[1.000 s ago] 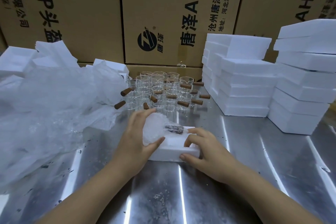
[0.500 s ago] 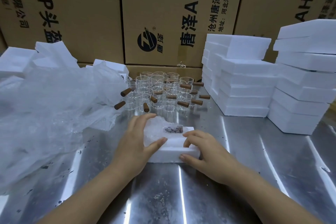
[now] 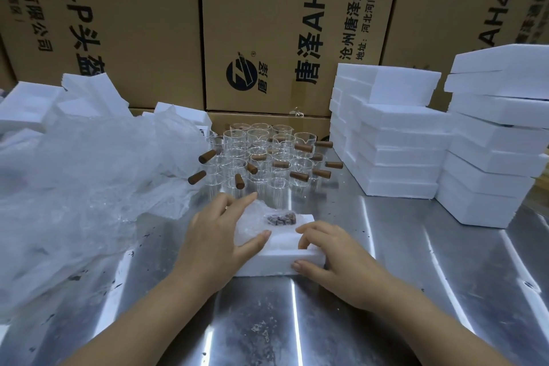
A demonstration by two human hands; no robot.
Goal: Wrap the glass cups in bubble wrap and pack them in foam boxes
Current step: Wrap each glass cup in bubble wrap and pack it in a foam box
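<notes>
A white foam box (image 3: 282, 258) lies open on the steel table in front of me. A glass cup wrapped in bubble wrap (image 3: 261, 221) sits in its hollow, its brown wooden handle showing through the wrap. My left hand (image 3: 218, 235) presses on the wrapped cup, fingers spread over its left side and thumb on the near side. My right hand (image 3: 329, 258) grips the box's near right corner, fingers curled over the rim and thumb on the front wall. Behind stand several bare glass cups (image 3: 264, 157) with wooden handles.
A big heap of bubble wrap (image 3: 83, 187) covers the table's left side, with loose foam pieces (image 3: 32, 104) behind it. Stacks of foam boxes (image 3: 395, 140) rise at the right and far right (image 3: 493, 142). Cardboard cartons (image 3: 267, 27) wall the back.
My left hand has pushed the wrapped cup down from above the box into its hollow, and its fingers have flattened. My right hand has kept its hold on the box.
</notes>
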